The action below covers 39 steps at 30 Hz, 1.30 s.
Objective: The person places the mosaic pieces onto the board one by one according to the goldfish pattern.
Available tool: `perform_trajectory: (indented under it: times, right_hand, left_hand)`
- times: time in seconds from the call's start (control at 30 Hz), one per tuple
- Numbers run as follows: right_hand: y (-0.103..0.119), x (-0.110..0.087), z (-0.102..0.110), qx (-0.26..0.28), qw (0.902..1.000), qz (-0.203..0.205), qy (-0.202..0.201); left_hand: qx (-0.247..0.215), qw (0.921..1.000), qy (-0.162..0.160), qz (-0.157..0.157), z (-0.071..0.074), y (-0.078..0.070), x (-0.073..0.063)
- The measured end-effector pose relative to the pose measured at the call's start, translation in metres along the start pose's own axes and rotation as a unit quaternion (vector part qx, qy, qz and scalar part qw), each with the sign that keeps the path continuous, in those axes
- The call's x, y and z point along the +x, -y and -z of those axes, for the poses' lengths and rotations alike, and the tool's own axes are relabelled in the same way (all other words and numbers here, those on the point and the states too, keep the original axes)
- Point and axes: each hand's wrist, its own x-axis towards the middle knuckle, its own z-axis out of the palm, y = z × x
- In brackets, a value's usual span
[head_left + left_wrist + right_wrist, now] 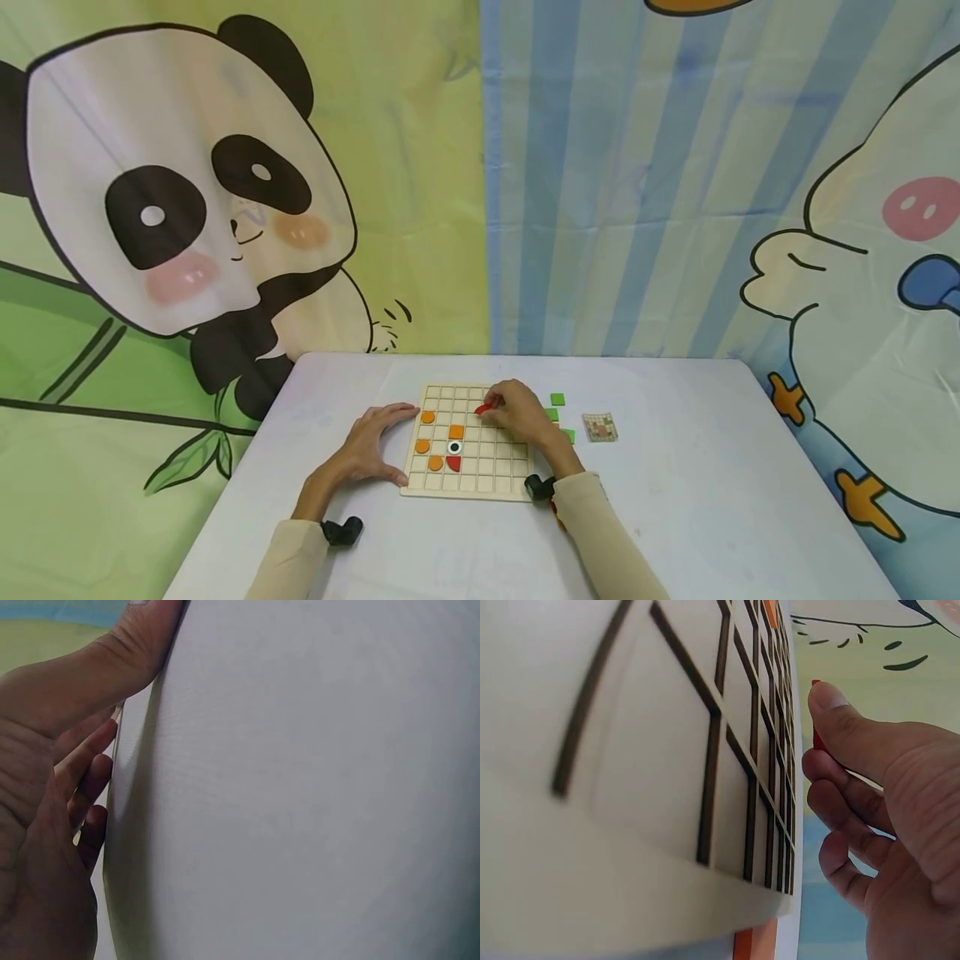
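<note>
A wooden grid board (495, 475) lies on the white table. My left hand (367, 446) rests at the board's left edge, thumb and fingers spread wide, fingertips right at the rim. Over the board's upper right part, my right hand (519, 412) pinches a red tile (482, 409) between thumb and fingertips; the right wrist view shows the tile (817, 739) edge-on. On the board sit several orange round tiles (427, 417), an orange square tile (456, 432), a white tile with a black dot (454, 447), and a red quarter-round tile (453, 463).
Several green square tiles (557, 399) lie right of the board, partly behind the right hand. Farther right is a small patterned card (600, 427). Red and orange pieces (557, 515) show partly beneath the right wrist. A printed curtain (420, 208) hangs behind the table (690, 467).
</note>
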Motion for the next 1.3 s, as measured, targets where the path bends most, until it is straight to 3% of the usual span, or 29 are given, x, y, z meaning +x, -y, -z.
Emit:
perform_trajectory:
  times: [0.2,0.77,1.3]
  right_hand:
    - [0.006,0.005,-0.006,0.009,0.9998,0.017,0.004]
    - [0.014,0.014,-0.028,-0.009,0.9997,0.000,0.021]
    - [0.023,0.012,-0.027,0.007,0.9994,-0.005,0.033]
  left_hand:
    - [-0.006,1.0000,0.002,0.001,-0.001,0.000,0.000]
    - [0.007,1.0000,-0.003,-0.007,-0.002,0.000,0.001]
    - [0.005,0.9998,-0.011,-0.019,-0.003,0.002,-0.002]
